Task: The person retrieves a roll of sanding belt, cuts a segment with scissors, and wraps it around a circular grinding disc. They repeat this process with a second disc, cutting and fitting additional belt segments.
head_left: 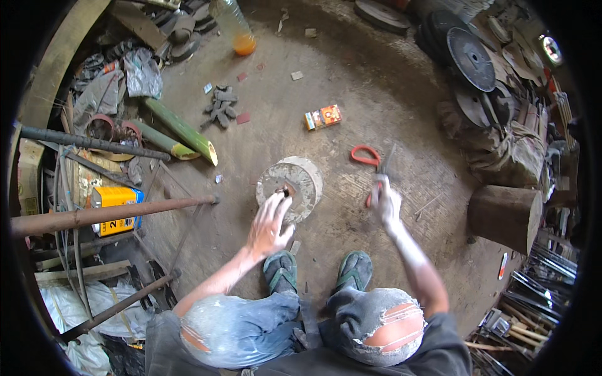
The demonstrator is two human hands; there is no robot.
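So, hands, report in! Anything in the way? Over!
Left hand at round pale block. Right hand at red-handled scissors, grip unclear. Small orange box ahead, clear of both hands.

near the far edge of the floor (407, 119) stood a bottle (237, 28); green bamboo lengths (182, 131) and a yellow-and-blue can (115, 197) sat toward the left edge, a brown block (506, 213) and metal rods (544, 294) toward the right.

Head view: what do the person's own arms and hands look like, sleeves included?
The left hand and right hand wear no gloves. Both forearms are bare, with no watch or bracelet visible. The dark grey sleeves end around the elbows.
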